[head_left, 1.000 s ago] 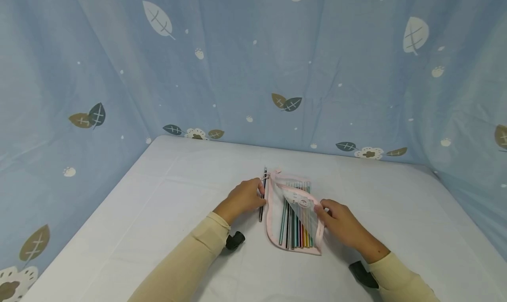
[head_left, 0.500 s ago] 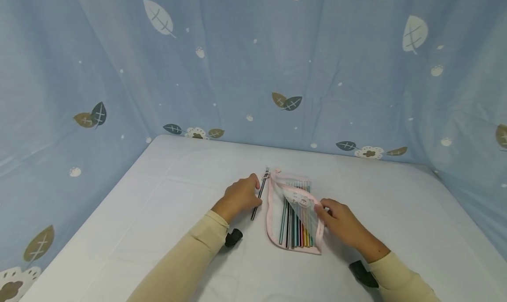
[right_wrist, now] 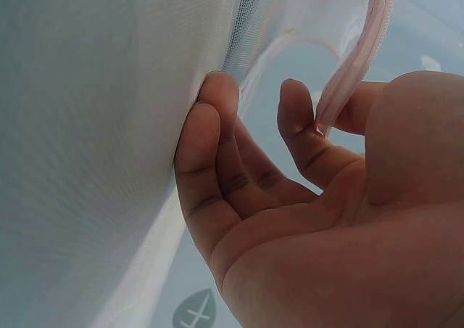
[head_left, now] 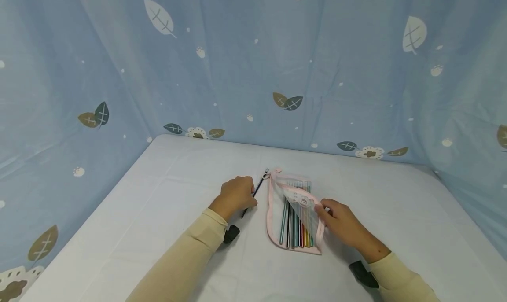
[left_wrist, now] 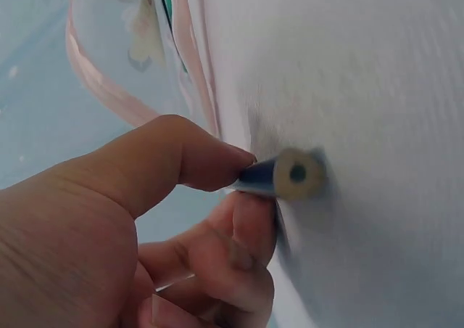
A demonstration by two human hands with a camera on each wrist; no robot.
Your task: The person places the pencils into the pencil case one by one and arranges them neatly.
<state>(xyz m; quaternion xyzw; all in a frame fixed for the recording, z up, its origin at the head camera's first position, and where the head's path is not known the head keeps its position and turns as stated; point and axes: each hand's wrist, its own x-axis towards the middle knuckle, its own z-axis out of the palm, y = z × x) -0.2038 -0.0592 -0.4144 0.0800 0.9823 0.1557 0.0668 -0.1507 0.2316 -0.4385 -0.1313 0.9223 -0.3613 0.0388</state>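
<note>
My left hand (head_left: pixel 235 197) pinches a dark blue pencil (head_left: pixel 260 185) between thumb and forefinger, left of the pouch. In the left wrist view the pencil's flat end (left_wrist: pixel 299 174) shows bare wood round a dark core, close to the white cloth. The pencil slants, its far end overlapping the pouch's zipper pull in the head view. A see-through pouch with pink trim (head_left: pixel 270 218) lies with its front flap folded back. Several coloured pencils (head_left: pixel 294 233) lie side by side in it. My right hand (head_left: pixel 341 220) pinches the flap's pink zipper edge (right_wrist: pixel 355 59) and holds it up.
A white cloth (head_left: pixel 178 174) covers the table. Blue curtains (head_left: pixel 237 64) with leaf prints hang behind and at both sides. A black wrist device (head_left: pixel 231 234) shows at the left sleeve, another black device (head_left: pixel 363 274) at the right.
The left hand has moved left with the pencil, swinging its near end away from the pouch so that it slants more. The right hand and pouch have stayed in place.
</note>
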